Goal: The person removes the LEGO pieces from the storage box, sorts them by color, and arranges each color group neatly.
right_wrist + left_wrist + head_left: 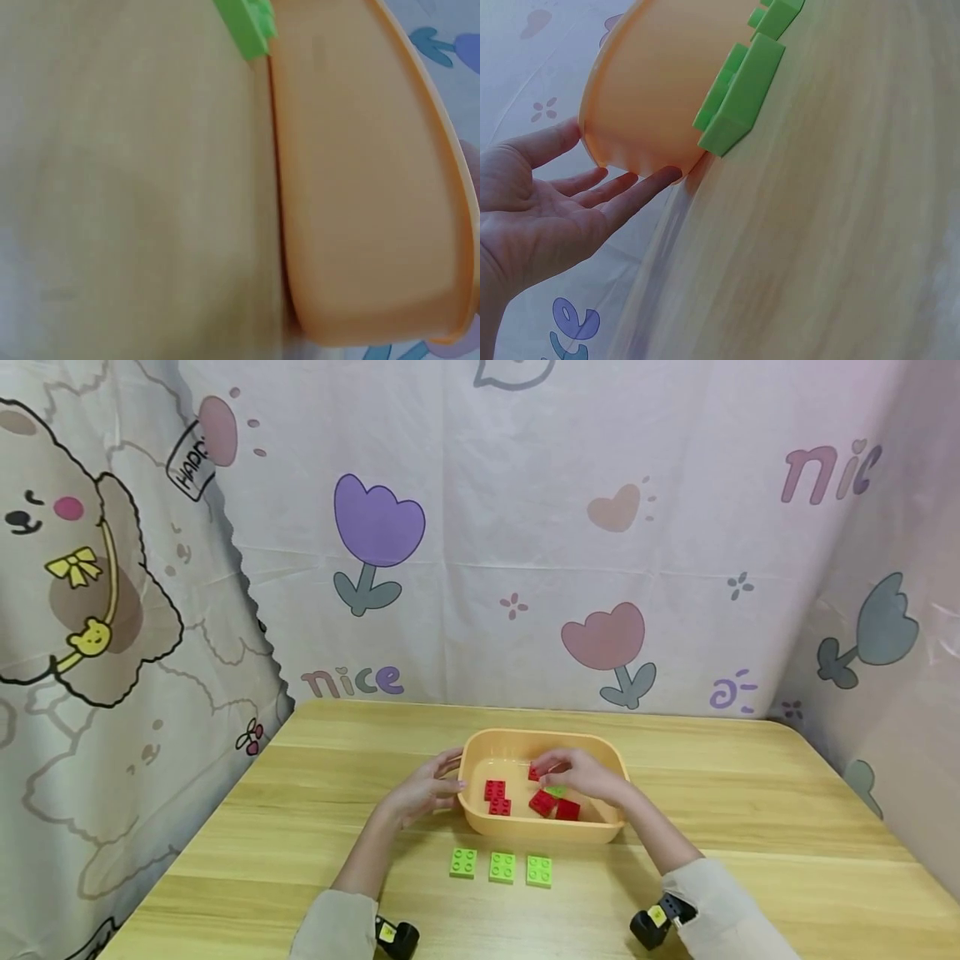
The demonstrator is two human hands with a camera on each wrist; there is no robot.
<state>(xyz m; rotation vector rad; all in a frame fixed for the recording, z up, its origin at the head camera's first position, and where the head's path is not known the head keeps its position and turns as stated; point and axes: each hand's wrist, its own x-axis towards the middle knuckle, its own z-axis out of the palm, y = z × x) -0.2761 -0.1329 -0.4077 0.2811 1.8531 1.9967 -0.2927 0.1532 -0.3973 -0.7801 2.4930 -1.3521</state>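
Observation:
An orange plastic bin (540,832) stands on the table with several red toy bricks (567,810) and a green toy brick (555,792) inside. My left hand (426,789) is at the bin's left end; in the left wrist view its thumb and fairly straight fingers (641,196) touch the outside of the rim and end wall. Over the right wall reaches my right hand (583,774), fingers bent down among the bricks, close to the green one and a red brick (534,772). I cannot tell whether it pinches one. The right wrist view shows mostly the bin's outer wall.
Three green bricks (502,867) lie in a row on the wooden table (360,735) in front of the bin, studs up. A patterned cloth (510,543) hangs behind the table and along both sides.

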